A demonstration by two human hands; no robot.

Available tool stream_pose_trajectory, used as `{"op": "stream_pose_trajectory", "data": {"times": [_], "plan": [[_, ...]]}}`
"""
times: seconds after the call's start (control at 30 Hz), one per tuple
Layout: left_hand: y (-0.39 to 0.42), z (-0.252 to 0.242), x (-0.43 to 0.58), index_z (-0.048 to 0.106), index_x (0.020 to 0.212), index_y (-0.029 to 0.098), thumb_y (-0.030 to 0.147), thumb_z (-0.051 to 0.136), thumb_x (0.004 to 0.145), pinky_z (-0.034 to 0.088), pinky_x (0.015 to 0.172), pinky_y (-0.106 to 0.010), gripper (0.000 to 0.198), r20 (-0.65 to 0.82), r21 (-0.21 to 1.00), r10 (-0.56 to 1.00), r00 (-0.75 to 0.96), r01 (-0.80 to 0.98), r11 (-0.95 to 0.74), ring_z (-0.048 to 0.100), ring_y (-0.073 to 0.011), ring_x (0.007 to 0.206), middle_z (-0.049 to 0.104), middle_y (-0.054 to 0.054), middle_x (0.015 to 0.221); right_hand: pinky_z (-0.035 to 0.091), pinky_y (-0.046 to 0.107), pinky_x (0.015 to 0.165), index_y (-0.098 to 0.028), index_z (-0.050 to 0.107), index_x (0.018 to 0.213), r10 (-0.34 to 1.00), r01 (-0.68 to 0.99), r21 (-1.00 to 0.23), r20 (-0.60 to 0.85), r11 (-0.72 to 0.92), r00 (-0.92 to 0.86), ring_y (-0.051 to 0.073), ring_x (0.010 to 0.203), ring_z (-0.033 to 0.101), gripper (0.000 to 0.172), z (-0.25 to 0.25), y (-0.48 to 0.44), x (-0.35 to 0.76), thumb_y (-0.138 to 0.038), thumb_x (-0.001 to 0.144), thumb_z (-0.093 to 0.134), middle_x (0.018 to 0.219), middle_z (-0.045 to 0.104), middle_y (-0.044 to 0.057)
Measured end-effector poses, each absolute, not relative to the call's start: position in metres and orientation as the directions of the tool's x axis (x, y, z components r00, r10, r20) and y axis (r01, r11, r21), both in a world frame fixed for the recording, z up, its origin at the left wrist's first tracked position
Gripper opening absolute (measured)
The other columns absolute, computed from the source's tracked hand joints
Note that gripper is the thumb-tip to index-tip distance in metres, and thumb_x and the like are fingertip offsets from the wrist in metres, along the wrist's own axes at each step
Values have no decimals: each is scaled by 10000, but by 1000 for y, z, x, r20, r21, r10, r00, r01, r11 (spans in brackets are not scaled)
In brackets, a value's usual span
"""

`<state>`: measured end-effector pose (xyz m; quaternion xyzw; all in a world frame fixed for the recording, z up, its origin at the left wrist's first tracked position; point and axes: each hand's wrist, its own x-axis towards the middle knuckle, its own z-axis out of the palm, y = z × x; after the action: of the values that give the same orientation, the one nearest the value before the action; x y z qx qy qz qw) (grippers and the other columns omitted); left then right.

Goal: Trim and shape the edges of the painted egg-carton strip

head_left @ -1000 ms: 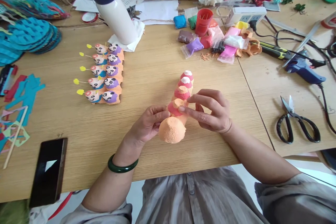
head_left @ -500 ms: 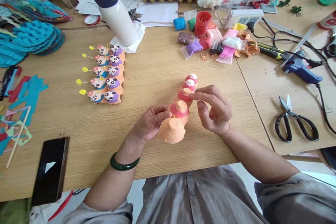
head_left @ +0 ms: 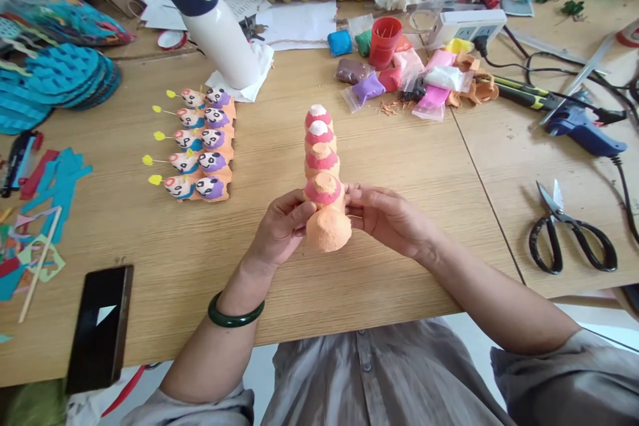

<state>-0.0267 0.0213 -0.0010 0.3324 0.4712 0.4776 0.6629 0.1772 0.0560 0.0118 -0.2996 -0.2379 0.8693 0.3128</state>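
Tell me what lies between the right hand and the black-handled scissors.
In the head view, only bare wooden tabletop lies between the right hand and the black-handled scissors, with a dark seam crossing it.

- White bottle (head_left: 219, 40) with a dark blue band, standing on white tissue (head_left: 265, 58)
- Black phone (head_left: 97, 339) lying screen up at the table's (head_left: 174, 266) edge
- Scissors (head_left: 570, 229) with black handles, blades slightly apart
- Blue glue gun (head_left: 584, 132) with a black cord (head_left: 626, 193)
- White power strip (head_left: 469, 25)
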Motion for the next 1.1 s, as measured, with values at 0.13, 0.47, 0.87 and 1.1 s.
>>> {"op": "stream_pose_trajectory", "data": {"times": [0.13,0.47,0.87,1.1], "plan": [[22,2,-25,735,703,184,561,939,680,254,444,-205,430,-319,890,935,154,-289,352,270,-50,481,363,69,519,566,258,830,-167,793,874,679,-345,-646,-380,-681,-628,131,838,671,257,6,54,176,-344,746,929,872,751,18],[17,7,-22,759,1243,184,569,859,795,303,461,-193,599,-355,909,931,80,-202,364,362,-60,537,494,55,675,491,261,704,-177,684,777,879,-281,-883,-242,-375,-412,111,726,578,424,4,53,170,-484,694,964,781,666,-14],[17,15,-30,665,1425,149,359,959,691,387,566,-226,819,-211,977,977,1,28,211,460,-77,559,548,87,606,506,270,688,-189,643,804,884,-189,-935,-198,-300,-424,119,737,572,450,2,43,166,-554,763,903,815,632,-5],[15,13,-27,652,1442,169,385,939,728,407,574,-219,799,-277,961,961,-2,-3,277,495,-79,589,618,55,693,468,255,630,-186,621,789,892,-144,-956,-178,-257,-415,106,691,523,464,4,40,164,-567,778,885,777,582,-18]]}}
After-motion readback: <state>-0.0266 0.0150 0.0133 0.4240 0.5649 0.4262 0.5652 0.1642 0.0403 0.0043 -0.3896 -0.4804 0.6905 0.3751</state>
